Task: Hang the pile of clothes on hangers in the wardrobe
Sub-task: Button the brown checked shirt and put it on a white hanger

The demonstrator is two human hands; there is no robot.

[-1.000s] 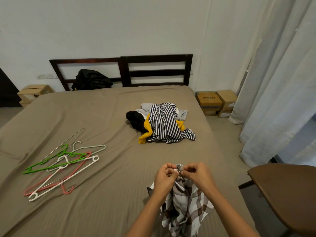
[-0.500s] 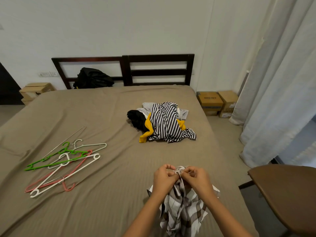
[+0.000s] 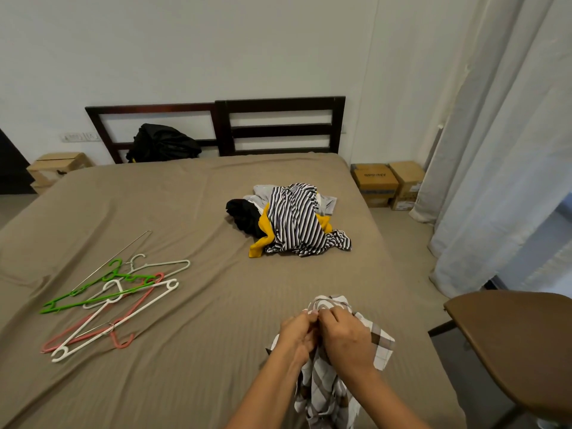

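A white-and-brown plaid shirt [image 3: 322, 385] hangs bunched over the near edge of the bed. My left hand [image 3: 297, 332] and my right hand [image 3: 343, 335] meet at its top, and both pinch the cloth there. What lies between the fingers is hidden. A pile of clothes [image 3: 291, 221] sits in the middle of the bed: a striped top over yellow, black and grey pieces. Several hangers [image 3: 114, 295], green, white and pink, lie tangled on the left of the bed. No wardrobe is in view.
The bed [image 3: 192, 205] has a tan sheet and a dark headboard [image 3: 278, 125] with a black bag [image 3: 164, 144] against it. Cardboard boxes [image 3: 387, 184] stand on the floor at right by white curtains [image 3: 501, 150]. A brown chair [image 3: 523, 345] is at right.
My hands have shifted a little down on the shirt's top, and more plaid cloth now shows above my fingers. The small pale loop seen earlier between my fingers is out of sight.
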